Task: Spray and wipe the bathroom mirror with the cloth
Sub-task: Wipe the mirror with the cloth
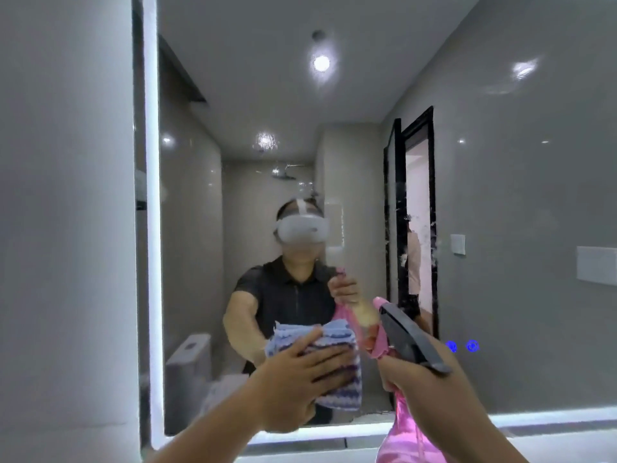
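The bathroom mirror (334,128) fills most of the view, framed by a lit white strip. My left hand (300,382) presses a blue and white striped cloth (340,392) flat against the lower middle of the glass, fingers spread. My right hand (424,385) grips the neck of a pink spray bottle (405,439) with a dark grey trigger head (405,332), nozzle close to the glass just right of the cloth. Spray droplets speckle the mirror around the reflected doorway. The bottle's base is cut off at the bottom edge.
A grey tiled wall (66,228) stands left of the mirror. Two blue touch icons (462,346) glow on the glass to the right of the bottle. The reflection shows a person wearing a headset, a toilet and a black-framed door.
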